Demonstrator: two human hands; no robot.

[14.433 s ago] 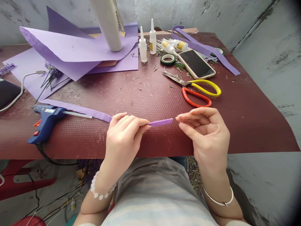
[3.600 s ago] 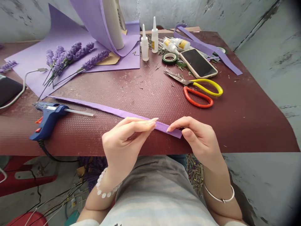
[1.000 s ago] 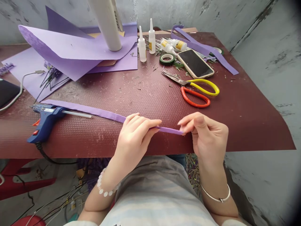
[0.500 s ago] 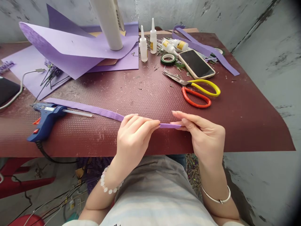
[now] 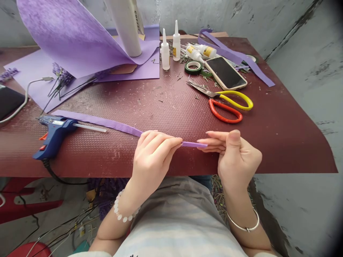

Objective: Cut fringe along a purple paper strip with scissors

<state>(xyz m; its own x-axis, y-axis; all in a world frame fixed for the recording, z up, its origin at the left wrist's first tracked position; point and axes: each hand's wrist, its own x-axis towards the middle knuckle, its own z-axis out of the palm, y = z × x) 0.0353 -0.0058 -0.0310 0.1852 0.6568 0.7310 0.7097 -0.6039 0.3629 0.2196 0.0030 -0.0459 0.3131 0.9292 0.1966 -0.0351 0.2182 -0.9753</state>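
A long, narrow purple strip [image 5: 112, 124] runs from beside the glue gun to the front middle of the table. My left hand [image 5: 154, 153] is closed around it near its right end, covering part of it. Past my left fingertips, a short folded or rolled end sticks out to the right. My right hand [image 5: 237, 153] is open beside that end, thumb raised and fingers stretched to the left. Its lower fingers lie at the strip's tip, and I cannot tell whether they touch it. The scissors [image 5: 214, 95] with red and yellow handles lie beyond my right hand.
A blue glue gun [image 5: 55, 137] lies at the left. Purple sheets [image 5: 80, 39] curl at the back left under a white cylinder [image 5: 124, 28]. Glue bottles [image 5: 165, 55], green tape [image 5: 193, 67], a phone [image 5: 226, 73] and other purple strips [image 5: 257, 69] are at the back right.
My right thumb has lifted away from the strip's end and the hand has opened, shifting slightly right. My left hand keeps its hold. The purple sheet at the back left has curled up higher.
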